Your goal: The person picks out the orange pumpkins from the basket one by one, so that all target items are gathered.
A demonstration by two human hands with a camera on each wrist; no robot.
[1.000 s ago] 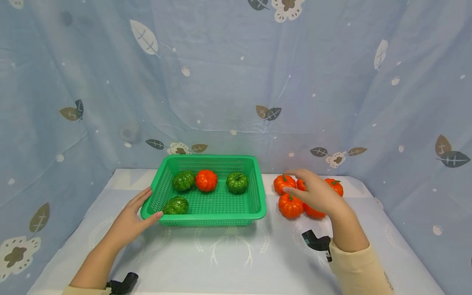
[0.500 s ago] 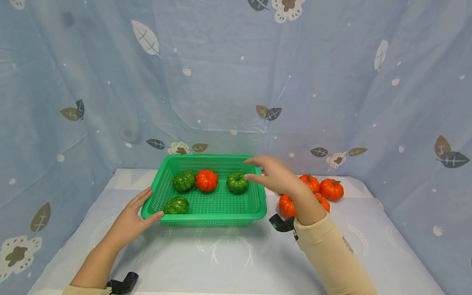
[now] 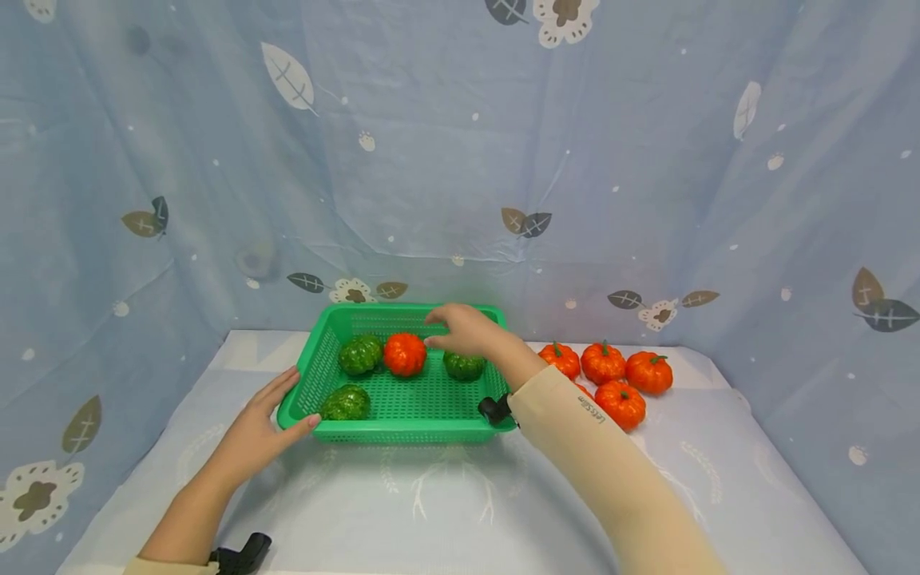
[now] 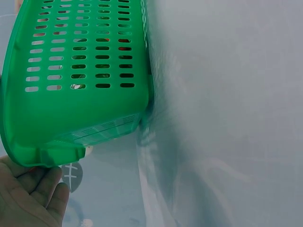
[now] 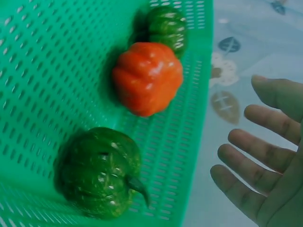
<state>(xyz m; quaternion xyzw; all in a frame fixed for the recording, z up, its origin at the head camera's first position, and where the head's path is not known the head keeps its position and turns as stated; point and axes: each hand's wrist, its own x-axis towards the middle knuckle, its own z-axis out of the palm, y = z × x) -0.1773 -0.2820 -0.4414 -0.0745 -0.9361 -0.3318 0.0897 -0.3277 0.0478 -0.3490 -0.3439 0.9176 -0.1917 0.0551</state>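
Observation:
A green plastic basket [image 3: 417, 427] holds three green toy pumpkins and one orange-red pumpkin [image 3: 405, 355]. My left hand [image 3: 255, 435] touches the basket's near left corner, thumb at the front rim and fingers along the left side. In the left wrist view, its fingertips are right at the rim. Over the basket reaches my right hand [image 3: 467, 331], fingers spread with nothing in them, beside the orange-red pumpkin. It partly hides the right green pumpkin [image 3: 463, 367]. Two more green pumpkins, one at back left [image 3: 361, 354] and one at front left [image 3: 346, 402], lie in the basket.
Several orange pumpkins [image 3: 620, 405] with green stems sit on the table to the right, some partly behind the right sleeve [image 3: 575, 423]. A pale cloth [image 3: 446, 511] covers the table. A blue patterned curtain [image 3: 417, 160] hangs behind and at both sides.
My right hand has swept left from above the orange pumpkins to over the basket, fingers loose throughout. My left hand and the basket's contents stay as they were.

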